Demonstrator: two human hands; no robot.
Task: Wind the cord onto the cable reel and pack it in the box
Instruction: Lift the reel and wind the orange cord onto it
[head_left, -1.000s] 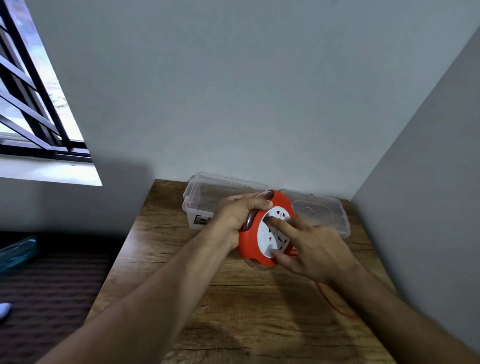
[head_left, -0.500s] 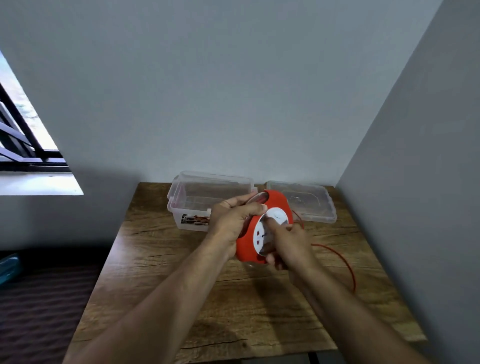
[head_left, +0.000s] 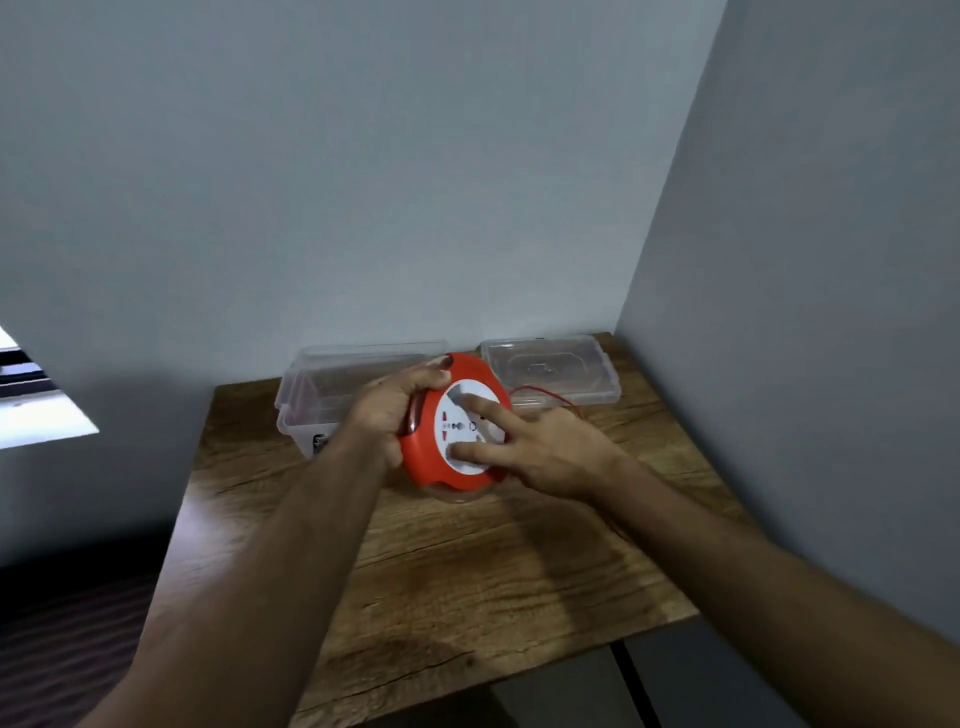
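A round orange cable reel (head_left: 422, 460) with a white socket face is held on edge above the wooden table (head_left: 467, 571). My left hand (head_left: 392, 410) grips its left rim and handle. My right hand (head_left: 540, 447) rests on the white face, index finger and thumb spread and pressed on it. A thin red cord (head_left: 545, 394) loops out behind the reel to the right, partly hidden by my right hand. The clear plastic box (head_left: 322, 384) stands open behind the reel at the left.
The box's clear lid (head_left: 550, 366) lies flat at the back right, close to the corner. Grey walls close the table on the back and right. The table's left and front edges drop to a dark floor. A window sill shows at far left.
My right hand has opened from a curled pinch low on the reel face to spread fingers across it. The loose cord loop on the right has shrunk. The view has swung to the right.
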